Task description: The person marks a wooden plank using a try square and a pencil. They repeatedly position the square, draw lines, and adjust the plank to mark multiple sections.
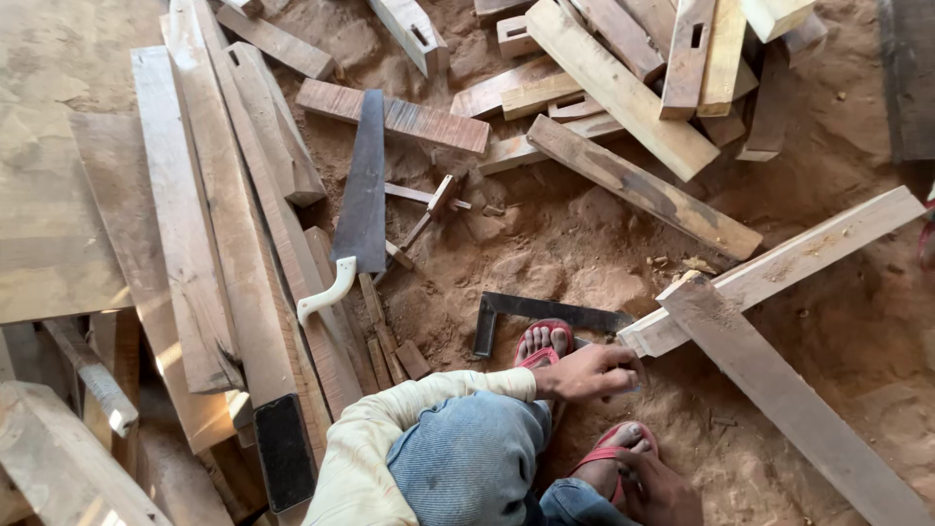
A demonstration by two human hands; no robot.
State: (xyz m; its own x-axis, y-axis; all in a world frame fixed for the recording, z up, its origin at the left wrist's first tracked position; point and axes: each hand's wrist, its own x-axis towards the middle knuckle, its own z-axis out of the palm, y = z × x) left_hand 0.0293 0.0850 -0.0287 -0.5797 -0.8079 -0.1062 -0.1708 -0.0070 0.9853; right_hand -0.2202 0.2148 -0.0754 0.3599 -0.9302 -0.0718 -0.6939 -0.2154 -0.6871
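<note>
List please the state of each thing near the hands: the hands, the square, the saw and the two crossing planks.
left hand: empty as far as it shows, fingers at the end of the pale plank
right hand: resting low by the foot, grip unclear
pale plank: lying flat on the sawdust
dark plank: lying across it
steel square: flat on the ground
handsaw: lying on the boards, unheld

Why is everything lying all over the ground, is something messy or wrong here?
Yes, it is messy. The wooden planks and offcuts lie criss-crossed on the sawdust-covered ground, not stacked. The white-handled handsaw rests loose across the long boards. Nothing looks broken.
</note>
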